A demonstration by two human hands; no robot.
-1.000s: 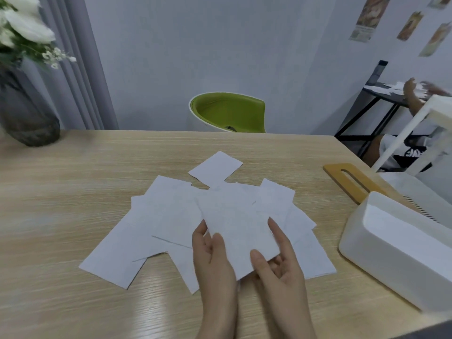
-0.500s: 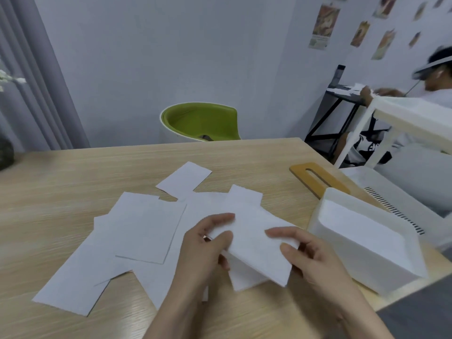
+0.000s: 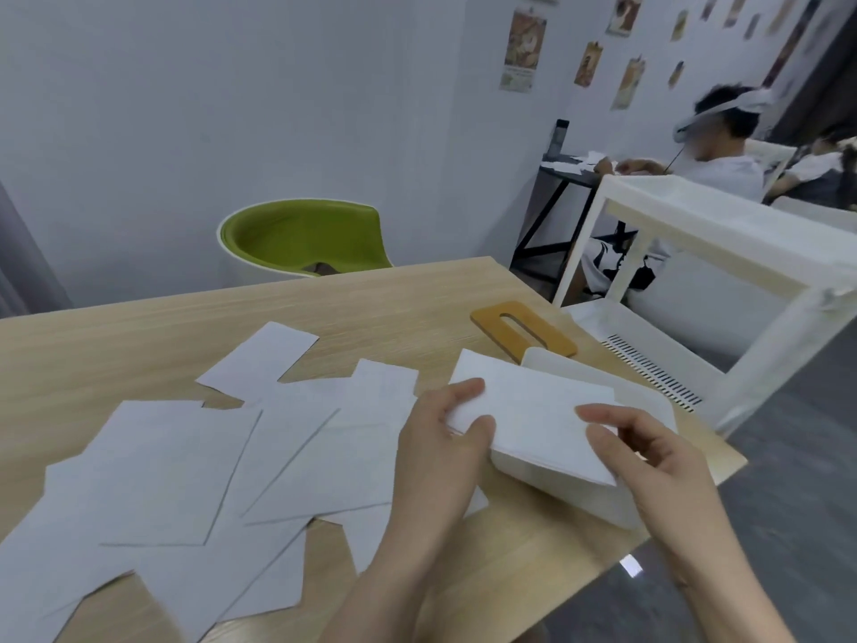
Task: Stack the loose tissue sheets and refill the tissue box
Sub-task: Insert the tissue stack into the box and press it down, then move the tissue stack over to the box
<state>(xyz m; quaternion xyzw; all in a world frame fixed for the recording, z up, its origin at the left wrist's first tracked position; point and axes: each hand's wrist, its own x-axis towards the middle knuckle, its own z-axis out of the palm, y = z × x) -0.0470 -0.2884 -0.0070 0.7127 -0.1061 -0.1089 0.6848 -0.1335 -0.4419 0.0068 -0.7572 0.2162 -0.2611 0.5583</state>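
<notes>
Over the white tissue box (image 3: 598, 496) at four o'clock on the bench (image 3: 139, 336), tissue stack (image 3: 533, 422) carried rightward off the loose sheets (image 3: 185, 466), left hand (image 3: 440, 452) and right hand (image 3: 649, 461) both pinching it.

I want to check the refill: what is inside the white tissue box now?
The held tissue sheet covers the box opening, gripped by left hand and right hand. The inside is hidden.

No text, label, brand or number can be read: the posters (image 3: 523, 48) on the far wall are too blurred to make out, and the tissue sheets (image 3: 195, 475), the tissue box (image 3: 575, 498) and its wooden lid (image 3: 524, 331) show no print
</notes>
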